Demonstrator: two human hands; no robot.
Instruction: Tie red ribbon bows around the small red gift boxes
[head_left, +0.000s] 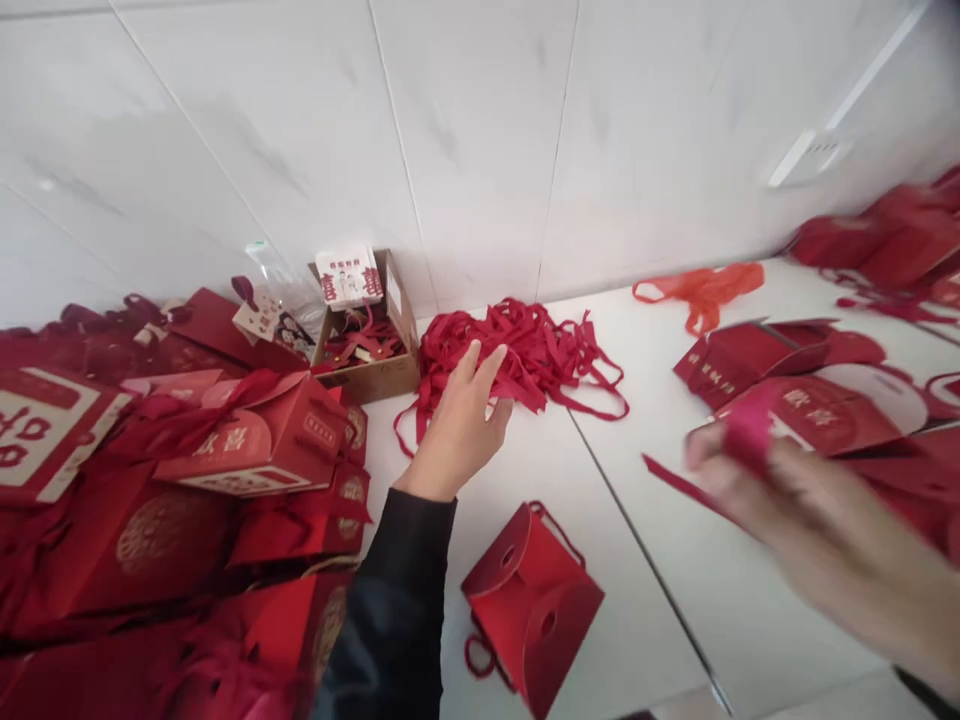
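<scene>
My left hand (pixel 463 430) reaches forward with fingers stretched out and apart, at the front edge of a tangled pile of red ribbons (pixel 525 345). Whether its fingertips touch the pile I cannot tell. My right hand (pixel 817 530), smeared by motion, is closed on a red ribbon (pixel 686 485); one end sticks out to the left and a loop shows at the fingers. Between my hands, nearer to me, a red gift box (pixel 536 610) lies on the white table, its flaps with two holes facing up and a cord at either end.
Many red boxes with ribbons (pixel 247 435) are heaped at left. Behind them stands a cardboard box (pixel 405 335) holding red tags and a printed card (pixel 349 276). At right lie an orange plastic bag (pixel 705 290) and flattened red boxes (pixel 772 360). A tiled wall (pixel 480 150) closes the back.
</scene>
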